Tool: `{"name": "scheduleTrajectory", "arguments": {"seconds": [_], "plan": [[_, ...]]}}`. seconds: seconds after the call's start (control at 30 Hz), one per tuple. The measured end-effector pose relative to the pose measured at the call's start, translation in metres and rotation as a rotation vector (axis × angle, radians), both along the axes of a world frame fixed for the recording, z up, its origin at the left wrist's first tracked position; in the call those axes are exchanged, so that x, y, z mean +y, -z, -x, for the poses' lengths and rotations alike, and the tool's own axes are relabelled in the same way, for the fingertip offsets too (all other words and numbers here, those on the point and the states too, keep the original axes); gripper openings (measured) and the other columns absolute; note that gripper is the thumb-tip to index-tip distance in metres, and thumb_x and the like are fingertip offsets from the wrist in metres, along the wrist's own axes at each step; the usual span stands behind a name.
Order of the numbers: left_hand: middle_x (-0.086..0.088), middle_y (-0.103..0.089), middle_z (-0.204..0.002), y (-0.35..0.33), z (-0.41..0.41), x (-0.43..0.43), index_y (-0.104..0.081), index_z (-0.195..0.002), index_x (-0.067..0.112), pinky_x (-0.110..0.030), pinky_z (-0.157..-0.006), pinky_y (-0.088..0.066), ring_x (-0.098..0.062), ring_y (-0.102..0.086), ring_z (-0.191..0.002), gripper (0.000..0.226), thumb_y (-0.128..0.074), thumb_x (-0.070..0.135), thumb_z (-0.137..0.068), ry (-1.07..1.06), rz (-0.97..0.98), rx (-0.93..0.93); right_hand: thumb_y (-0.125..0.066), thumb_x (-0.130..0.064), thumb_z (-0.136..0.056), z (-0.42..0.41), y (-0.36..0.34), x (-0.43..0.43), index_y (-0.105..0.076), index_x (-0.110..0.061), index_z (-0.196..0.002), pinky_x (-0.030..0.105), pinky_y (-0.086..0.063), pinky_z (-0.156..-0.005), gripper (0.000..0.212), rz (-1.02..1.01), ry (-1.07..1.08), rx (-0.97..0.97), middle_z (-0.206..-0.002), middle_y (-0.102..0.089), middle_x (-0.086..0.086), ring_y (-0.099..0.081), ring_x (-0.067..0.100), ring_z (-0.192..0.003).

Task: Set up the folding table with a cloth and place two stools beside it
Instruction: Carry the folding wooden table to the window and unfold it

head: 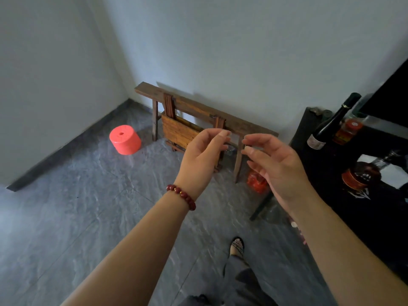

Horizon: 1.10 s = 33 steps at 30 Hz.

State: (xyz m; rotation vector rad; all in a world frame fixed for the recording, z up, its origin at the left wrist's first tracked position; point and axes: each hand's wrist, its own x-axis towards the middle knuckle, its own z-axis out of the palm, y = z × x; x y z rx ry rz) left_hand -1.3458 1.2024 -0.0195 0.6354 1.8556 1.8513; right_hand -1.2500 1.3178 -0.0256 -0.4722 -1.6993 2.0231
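A folded wooden table (178,131) leans against the far wall under a long wooden bench (198,107). A red plastic stool (125,139) stands on the floor to its left. Another red object (256,183), partly hidden by my right hand, sits at the bench's right leg. My left hand (204,155), with a red bead bracelet at the wrist, and my right hand (273,162) are raised in front of the table, palms facing each other, fingers loosely curled and apart, holding nothing. No cloth is in view.
A dark cabinet (331,195) at the right carries a dark wine bottle (331,122), a red-lidded jar (347,131) and a round amber bottle (362,175). Grey tiled floor (77,217) spreads in front. My foot in a sandal (237,247) is below.
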Motion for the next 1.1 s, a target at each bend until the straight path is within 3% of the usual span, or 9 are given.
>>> {"name": "scheduleTrajectory", "arguments": {"seconds": [0.17, 0.37, 0.63, 0.93, 1.1], "plan": [[-0.002, -0.068, -0.1, -0.002, 0.054, 0.049, -0.064, -0.095, 0.022, -0.01, -0.071, -0.045, -0.005, -0.062, -0.088, 0.017, -0.049, 0.028, -0.094, -0.073, 0.014, 0.018, -0.065, -0.01, -0.083, 0.063, 0.004, 0.054, -0.068, -0.027, -0.089, 0.014, -0.05, -0.066, 0.018, 0.008, -0.052, 0.017, -0.091, -0.069, -0.012, -0.064, 0.003, -0.084], [-0.003, -0.066, -0.096, -0.007, 0.111, 0.112, -0.063, -0.099, 0.014, -0.008, -0.067, -0.045, -0.001, -0.06, -0.081, 0.015, -0.05, 0.021, -0.094, -0.136, 0.013, 0.002, -0.064, -0.008, -0.084, 0.129, 0.002, 0.119, -0.071, -0.031, -0.082, 0.015, -0.049, -0.066, 0.024, 0.03, -0.109, 0.041, -0.089, -0.068, -0.009, -0.065, 0.007, -0.084], [0.006, -0.065, -0.088, 0.005, 0.166, 0.154, -0.064, -0.098, 0.019, -0.008, -0.068, -0.047, 0.004, -0.06, -0.075, 0.013, -0.054, 0.015, -0.092, -0.195, 0.082, 0.006, -0.063, -0.009, -0.086, 0.189, 0.012, 0.168, -0.068, -0.024, -0.091, 0.013, -0.049, -0.064, 0.016, 0.019, -0.177, -0.033, -0.091, -0.069, -0.007, -0.065, 0.005, -0.082], [0.003, -0.066, -0.099, 0.017, 0.246, 0.197, -0.063, -0.099, 0.023, -0.005, -0.064, -0.045, 0.003, -0.061, -0.08, 0.013, -0.054, 0.019, -0.092, -0.187, 0.087, -0.025, -0.06, -0.013, -0.089, 0.269, 0.022, 0.216, -0.07, -0.035, -0.082, 0.025, -0.047, -0.075, 0.025, -0.007, -0.17, -0.127, -0.093, -0.07, -0.009, -0.063, 0.014, -0.094], [0.0, -0.067, -0.1, 0.029, 0.316, 0.215, -0.064, -0.1, 0.023, -0.007, -0.065, -0.047, 0.001, -0.061, -0.08, 0.013, -0.054, 0.02, -0.091, -0.189, 0.086, -0.046, -0.059, -0.01, -0.089, 0.338, 0.03, 0.234, -0.069, -0.029, -0.085, 0.026, -0.046, -0.075, 0.022, 0.011, -0.163, -0.155, -0.087, -0.07, -0.012, -0.063, 0.008, -0.085]]}}
